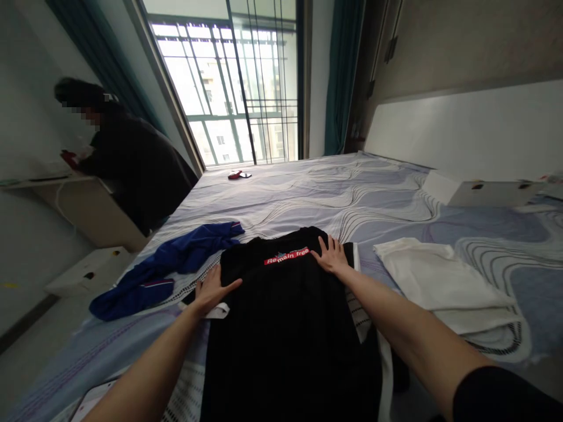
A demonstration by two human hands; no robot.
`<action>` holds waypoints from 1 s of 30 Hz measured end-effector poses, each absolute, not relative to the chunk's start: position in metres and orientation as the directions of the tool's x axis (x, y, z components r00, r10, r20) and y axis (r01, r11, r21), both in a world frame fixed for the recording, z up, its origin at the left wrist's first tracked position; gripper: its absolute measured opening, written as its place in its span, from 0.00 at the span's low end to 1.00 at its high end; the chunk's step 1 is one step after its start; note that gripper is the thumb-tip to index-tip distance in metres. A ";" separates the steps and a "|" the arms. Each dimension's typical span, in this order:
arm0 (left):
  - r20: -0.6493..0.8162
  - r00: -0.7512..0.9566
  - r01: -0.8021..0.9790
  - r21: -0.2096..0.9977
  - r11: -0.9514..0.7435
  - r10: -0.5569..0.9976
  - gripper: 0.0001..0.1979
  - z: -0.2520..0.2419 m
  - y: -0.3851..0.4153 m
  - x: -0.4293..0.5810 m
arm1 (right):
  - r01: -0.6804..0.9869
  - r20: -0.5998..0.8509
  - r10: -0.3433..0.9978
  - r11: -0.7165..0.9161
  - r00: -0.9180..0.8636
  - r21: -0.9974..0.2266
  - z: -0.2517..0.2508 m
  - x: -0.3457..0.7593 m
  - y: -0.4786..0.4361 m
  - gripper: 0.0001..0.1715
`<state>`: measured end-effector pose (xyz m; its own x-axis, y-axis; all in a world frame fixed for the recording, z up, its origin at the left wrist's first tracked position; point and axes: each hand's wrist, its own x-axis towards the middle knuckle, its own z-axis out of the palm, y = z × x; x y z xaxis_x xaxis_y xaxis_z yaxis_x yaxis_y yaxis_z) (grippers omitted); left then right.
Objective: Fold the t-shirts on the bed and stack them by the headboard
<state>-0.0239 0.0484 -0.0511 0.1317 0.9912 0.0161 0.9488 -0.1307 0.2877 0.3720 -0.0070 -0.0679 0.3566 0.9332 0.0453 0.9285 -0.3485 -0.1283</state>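
A black T-shirt [281, 328] lies spread on the bed, its collar end away from me and a red "Remain free" print across the chest. My left hand [213, 293] rests with spread fingers on the shirt's left side, by the sleeve with a white edge. On the upper right of the shirt, beside the print, my right hand [331, 255] lies flat with its fingers apart. To the left is a crumpled blue garment [176, 258]. A folded white garment [440, 275] lies on the right. Neither hand grips anything visible.
Patterned bedding [285, 196] covers the bed. White boxes [492, 193] stand near the headboard [461, 126]. Small red and dark items [237, 174] lie at the far edge. A phone [94, 398] is partly under my left forearm. Another person [141, 164] leans over a desk [83, 193].
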 end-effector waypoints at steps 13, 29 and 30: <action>0.215 0.082 0.967 0.217 -0.130 0.973 0.45 -0.076 -0.171 -0.038 | 0.957 0.079 0.974 -0.192 0.213 -0.217 -0.082 0.322 -0.236 0.39; -0.048 -0.195 0.470 0.872 0.136 0.980 0.28 -0.028 -0.305 -0.058 | 0.168 -0.196 0.909 -0.272 0.366 -0.947 -0.035 0.328 -0.385 0.21; -0.075 -0.167 0.485 0.862 0.148 0.983 0.27 -0.030 -0.309 -0.064 | 0.082 -0.249 0.919 -0.286 0.307 -0.955 -0.034 0.332 -0.392 0.22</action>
<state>-0.0644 -0.3092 -0.0302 -0.1668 0.9831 -0.0748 0.4851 0.1479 0.8619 0.3324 -0.3919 -0.0339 0.3066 0.9187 -0.2488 0.0823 -0.2861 -0.9547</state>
